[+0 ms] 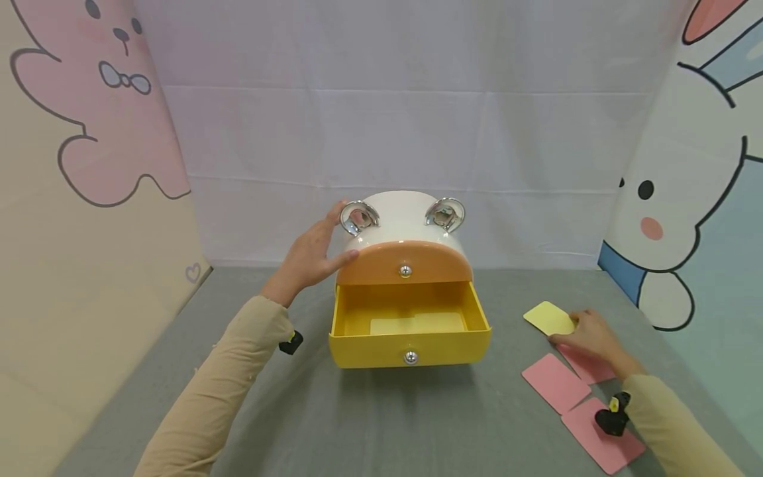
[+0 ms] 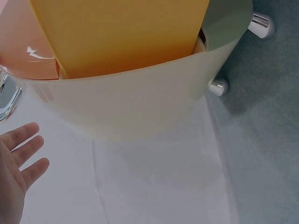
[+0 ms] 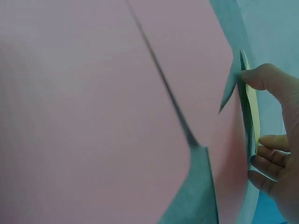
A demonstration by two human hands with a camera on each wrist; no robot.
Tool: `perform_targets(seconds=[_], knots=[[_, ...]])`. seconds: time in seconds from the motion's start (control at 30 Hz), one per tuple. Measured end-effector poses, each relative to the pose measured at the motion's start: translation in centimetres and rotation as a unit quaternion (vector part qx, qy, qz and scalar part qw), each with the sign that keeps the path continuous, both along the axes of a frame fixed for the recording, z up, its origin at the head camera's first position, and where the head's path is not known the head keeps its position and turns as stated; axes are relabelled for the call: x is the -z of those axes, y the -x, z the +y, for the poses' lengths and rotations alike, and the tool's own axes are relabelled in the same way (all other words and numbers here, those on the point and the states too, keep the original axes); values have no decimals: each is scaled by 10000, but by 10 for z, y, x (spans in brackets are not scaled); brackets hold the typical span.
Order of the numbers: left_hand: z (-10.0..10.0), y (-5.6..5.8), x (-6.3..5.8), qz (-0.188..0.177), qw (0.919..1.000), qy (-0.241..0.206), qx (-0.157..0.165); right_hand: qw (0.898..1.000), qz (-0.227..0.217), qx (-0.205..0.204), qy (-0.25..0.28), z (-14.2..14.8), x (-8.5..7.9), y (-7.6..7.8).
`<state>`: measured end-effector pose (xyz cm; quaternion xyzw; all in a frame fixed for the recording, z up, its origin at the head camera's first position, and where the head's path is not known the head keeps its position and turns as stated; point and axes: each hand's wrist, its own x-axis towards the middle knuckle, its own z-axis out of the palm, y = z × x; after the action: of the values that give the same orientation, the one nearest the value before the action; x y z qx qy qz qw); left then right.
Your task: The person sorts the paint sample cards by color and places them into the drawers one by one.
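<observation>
A small white drawer cabinet (image 1: 399,215) with silver ears stands on the grey table. Its lower yellow drawer (image 1: 372,352) is pulled out, with pale yellow card-like pieces (image 1: 417,323) lying inside. The upper orange drawer (image 1: 375,265) is closed. At the cabinet's left side is my left hand (image 1: 310,257), fingers extended, thumb by the orange front; the left wrist view shows these fingers (image 2: 32,170) spread. Over on the right, my right hand (image 1: 590,336) pinches a yellow card (image 1: 545,318) between thumb and fingers. In the right wrist view that card (image 3: 252,107) appears nearly edge-on.
Pink cards lie on the right of the grey table (image 1: 286,417): one (image 1: 556,383) left of the right wrist, another (image 1: 596,437) nearer the front, and a third (image 1: 587,364) partly under the right hand. A white cloth backdrop (image 1: 387,132) hangs behind the cabinet.
</observation>
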<state>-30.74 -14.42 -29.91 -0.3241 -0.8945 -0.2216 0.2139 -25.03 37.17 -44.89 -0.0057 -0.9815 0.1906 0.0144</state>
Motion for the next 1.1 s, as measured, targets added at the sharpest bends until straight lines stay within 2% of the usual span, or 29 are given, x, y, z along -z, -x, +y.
perform_targets(seconds=[0.13,0.27,0.47,0.57,0.67,0.83,0.97,1.1], knots=[[1,1,1,-47,10000,16,-2,9997,140,-150,91,1,-4,-2],[1,0,1,-68,10000,22,-8,9980,459,-379,200,-1,-18,-6],[1,-1,0,-69,10000,4,-13,9908,974,-818,465,-12,-55,-14],[1,-1,1,-88,10000,0,-29,9844,1366,-1029,411,-19,-76,-16],[0,0,1,-103,9999,-8,-54,9726,1904,-1252,458,-30,-99,-19],[0,1,1,-78,10000,-31,-37,9421,2686,-1855,765,-54,-134,-26],[0,0,1,-72,10000,-43,-47,9233,2844,-2426,880,-79,-155,-33],[0,1,1,-52,10000,-59,-33,9119,2719,-2959,836,-104,-166,-37]])
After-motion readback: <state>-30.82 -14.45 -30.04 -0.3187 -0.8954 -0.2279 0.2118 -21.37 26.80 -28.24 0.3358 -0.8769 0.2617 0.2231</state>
